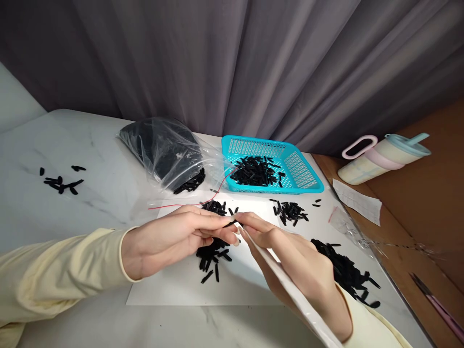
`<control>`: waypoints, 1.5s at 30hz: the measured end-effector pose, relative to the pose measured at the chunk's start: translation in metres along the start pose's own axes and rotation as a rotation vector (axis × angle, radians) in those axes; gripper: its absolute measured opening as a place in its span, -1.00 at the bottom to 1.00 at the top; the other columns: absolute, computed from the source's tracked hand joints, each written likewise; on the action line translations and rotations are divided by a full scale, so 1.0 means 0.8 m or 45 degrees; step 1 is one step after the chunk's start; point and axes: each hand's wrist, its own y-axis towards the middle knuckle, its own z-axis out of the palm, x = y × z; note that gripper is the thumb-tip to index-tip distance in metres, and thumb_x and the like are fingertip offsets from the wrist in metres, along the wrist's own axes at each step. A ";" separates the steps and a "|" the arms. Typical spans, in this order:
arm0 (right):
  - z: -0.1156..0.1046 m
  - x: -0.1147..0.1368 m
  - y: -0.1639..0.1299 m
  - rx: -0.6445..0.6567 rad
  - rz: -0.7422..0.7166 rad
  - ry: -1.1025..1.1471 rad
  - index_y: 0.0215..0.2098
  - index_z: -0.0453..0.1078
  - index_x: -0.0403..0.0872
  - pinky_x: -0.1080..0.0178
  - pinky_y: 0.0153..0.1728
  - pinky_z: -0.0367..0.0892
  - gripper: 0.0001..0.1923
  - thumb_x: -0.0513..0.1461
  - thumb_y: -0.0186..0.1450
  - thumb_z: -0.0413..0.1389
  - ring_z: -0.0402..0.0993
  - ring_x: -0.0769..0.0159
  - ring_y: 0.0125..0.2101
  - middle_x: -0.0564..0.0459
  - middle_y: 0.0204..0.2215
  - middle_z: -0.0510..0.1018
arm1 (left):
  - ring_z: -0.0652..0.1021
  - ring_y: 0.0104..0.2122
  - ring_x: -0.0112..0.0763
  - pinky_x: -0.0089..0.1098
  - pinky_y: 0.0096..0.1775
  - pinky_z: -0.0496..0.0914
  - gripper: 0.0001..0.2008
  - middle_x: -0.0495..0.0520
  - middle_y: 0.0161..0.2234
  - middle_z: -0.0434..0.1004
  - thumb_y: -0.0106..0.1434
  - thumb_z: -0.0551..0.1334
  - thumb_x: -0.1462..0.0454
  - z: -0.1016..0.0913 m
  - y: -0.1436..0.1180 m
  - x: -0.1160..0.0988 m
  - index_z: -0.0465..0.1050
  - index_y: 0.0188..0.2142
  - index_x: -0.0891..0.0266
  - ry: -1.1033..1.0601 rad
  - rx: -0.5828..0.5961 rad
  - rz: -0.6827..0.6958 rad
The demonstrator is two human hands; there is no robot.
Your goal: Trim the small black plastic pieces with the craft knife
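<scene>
Head view has the left hand pinching a black piece above the paper while the right hand, closed around a white strip, meets it, apparently to steady it from both sides, the blue basket near the tabletop's far edge

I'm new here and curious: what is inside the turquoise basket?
The turquoise basket holds a heap of slender black pieces, mostly toward its left; bare mesh shows at right. What lies beneath the heap is covered and cannot be seen.
</scene>
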 end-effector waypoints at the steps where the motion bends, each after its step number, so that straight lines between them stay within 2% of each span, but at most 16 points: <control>1: 0.001 0.000 0.000 -0.025 0.049 0.023 -0.22 0.30 -0.01 0.31 -0.21 0.47 -0.82 -0.39 0.32 -0.04 0.54 0.23 -0.18 -0.02 -0.07 0.53 | 0.44 -0.25 -0.41 -0.38 -0.13 0.23 -0.80 0.00 -0.38 0.52 0.25 0.20 0.23 0.000 -0.001 0.000 0.54 -0.43 0.26 0.001 0.000 0.002; 4: -0.003 0.003 0.003 -0.074 0.232 0.137 -0.31 0.27 0.01 0.36 -0.30 0.48 -0.86 -0.37 0.31 0.00 0.57 0.25 -0.23 0.04 -0.14 0.58 | 0.44 -0.25 -0.41 -0.38 -0.14 0.24 -0.79 0.00 -0.37 0.52 0.25 0.20 0.22 0.000 -0.002 -0.001 0.54 -0.44 0.26 0.028 -0.009 0.006; 7: -0.012 0.006 0.010 -0.014 0.390 0.256 -0.43 0.24 -0.01 0.36 -0.37 0.46 -0.84 -0.31 0.32 0.03 0.58 0.23 -0.26 0.02 -0.18 0.60 | 0.44 -0.25 -0.40 -0.38 -0.15 0.24 -0.78 0.01 -0.38 0.51 0.25 0.19 0.23 0.002 -0.002 -0.002 0.54 -0.45 0.25 0.061 -0.009 0.010; 11: -0.025 0.006 0.018 0.018 0.498 0.357 -0.50 0.31 -0.03 0.32 -0.44 0.46 -0.81 -0.24 0.29 0.09 0.59 0.25 -0.41 0.01 -0.28 0.63 | 0.43 -0.23 -0.35 -0.37 -0.14 0.24 -0.78 0.03 -0.40 0.51 0.23 0.20 0.24 0.004 -0.003 -0.004 0.53 -0.49 0.25 0.095 -0.021 0.016; 13: -0.029 0.005 0.020 0.049 0.545 0.409 -0.52 0.34 -0.03 0.33 -0.48 0.46 -0.79 -0.20 0.28 0.11 0.58 0.24 -0.42 0.00 -0.31 0.63 | 0.43 -0.23 -0.34 -0.36 -0.14 0.23 -0.78 0.02 -0.41 0.51 0.22 0.21 0.23 0.004 -0.004 -0.005 0.53 -0.51 0.24 0.106 -0.029 0.013; 23: -0.028 0.005 0.019 0.075 0.488 0.488 -0.51 0.39 -0.04 0.36 -0.43 0.47 -0.83 -0.26 0.26 0.13 0.59 0.28 -0.40 0.04 -0.29 0.63 | 0.42 -0.28 -0.40 -0.36 -0.15 0.20 -0.74 -0.02 -0.45 0.50 0.23 0.20 0.24 0.005 -0.003 -0.006 0.53 -0.56 0.23 0.108 -0.024 -0.017; 28: -0.038 0.009 0.021 0.038 0.438 0.345 -0.49 0.37 -0.02 0.36 -0.40 0.47 -0.83 -0.29 0.27 0.11 0.59 0.27 -0.35 0.09 -0.26 0.63 | 0.44 -0.24 -0.34 -0.34 -0.15 0.21 -0.77 0.03 -0.39 0.52 0.20 0.22 0.19 0.004 -0.004 -0.005 0.52 -0.51 0.24 0.188 -0.022 0.025; 30: -0.055 0.011 0.019 -0.077 0.378 0.212 -0.48 0.42 0.00 0.37 -0.46 0.46 -0.86 -0.27 0.26 0.13 0.60 0.26 -0.40 0.12 -0.28 0.63 | 0.45 -0.21 -0.30 -0.32 -0.11 0.22 -0.73 0.06 -0.34 0.54 0.23 0.19 0.14 0.007 0.002 -0.009 0.52 -0.48 0.25 0.396 -0.056 0.187; 31: -0.066 0.011 0.018 -0.147 0.340 0.128 -0.45 0.45 0.02 0.37 -0.47 0.46 -0.89 -0.26 0.25 0.15 0.60 0.25 -0.41 0.13 -0.29 0.63 | 0.46 -0.20 -0.29 -0.31 -0.08 0.21 -0.70 0.07 -0.32 0.55 0.25 0.15 0.13 0.009 0.009 -0.012 0.52 -0.46 0.26 0.585 -0.101 0.351; 33: -0.084 0.011 0.011 -0.257 0.274 -0.061 -0.35 0.50 0.05 0.35 -0.45 0.47 -0.93 -0.24 0.25 0.16 0.60 0.24 -0.42 0.11 -0.29 0.63 | 0.47 -0.21 -0.30 -0.30 -0.05 0.19 -0.70 0.06 -0.33 0.57 0.30 0.09 0.15 0.013 0.032 -0.020 0.51 -0.39 0.25 1.064 -0.305 0.765; 35: -0.090 0.006 0.001 -0.221 0.235 -0.240 -0.24 0.51 0.01 0.33 -0.46 0.47 -0.86 -0.25 0.29 0.10 0.58 0.26 -0.49 0.04 -0.29 0.63 | 0.45 -0.15 -0.27 -0.24 0.00 0.13 -0.72 0.08 -0.26 0.57 0.33 0.04 0.23 0.015 0.067 -0.029 0.51 -0.32 0.24 1.649 -0.441 1.055; 37: -0.082 -0.004 -0.012 -0.034 0.162 -0.373 -0.15 0.49 -0.08 0.36 -0.60 0.41 -0.79 -0.27 0.33 0.03 0.52 0.33 -0.62 -0.02 -0.38 0.64 | 0.43 -0.08 -0.21 -0.17 -0.01 0.13 -0.71 0.18 -0.22 0.56 0.32 -0.01 0.37 0.017 0.105 -0.039 0.50 -0.28 0.29 2.216 -0.482 1.093; 39: -0.061 -0.019 -0.027 0.101 0.011 -0.531 -0.09 0.45 -0.17 0.39 -0.72 0.33 -0.74 -0.31 0.34 -0.02 0.50 0.34 -0.68 -0.01 -0.51 0.63 | 0.40 -0.03 -0.12 -0.10 -0.01 0.13 -0.74 0.30 -0.26 0.55 0.19 0.03 0.52 0.017 0.135 -0.045 0.49 -0.30 0.40 2.345 -0.497 1.064; 42: -0.024 -0.044 -0.050 0.117 -0.086 -0.668 0.01 0.36 -0.30 0.25 -0.40 0.52 -0.65 -0.45 0.28 -0.05 0.59 0.15 -0.30 -0.19 -0.23 0.60 | 0.35 0.04 -0.01 -0.02 -0.01 0.13 -0.64 0.40 -0.14 0.50 0.09 0.05 0.59 0.018 0.148 -0.045 0.41 -0.12 0.50 2.439 -0.475 1.051; 44: -0.004 -0.061 -0.064 0.121 -0.165 -0.714 0.01 0.35 -0.34 0.15 -0.23 0.52 -0.61 -0.50 0.24 -0.08 0.52 0.08 -0.13 -0.24 -0.14 0.56 | 0.29 0.10 -0.04 -0.03 0.03 0.11 -0.59 0.38 0.04 0.38 0.13 0.04 0.58 0.019 0.135 -0.036 0.35 -0.02 0.45 2.477 -0.436 1.072; 45: 0.004 -0.069 -0.069 0.117 -0.180 -0.727 0.01 0.35 -0.34 0.14 -0.17 0.50 -0.60 -0.51 0.24 -0.10 0.49 0.08 -0.08 -0.24 -0.11 0.54 | 0.27 0.12 -0.10 -0.08 0.04 0.11 -0.60 0.30 0.08 0.35 0.18 0.03 0.55 0.018 0.124 -0.030 0.33 0.01 0.39 2.492 -0.397 1.087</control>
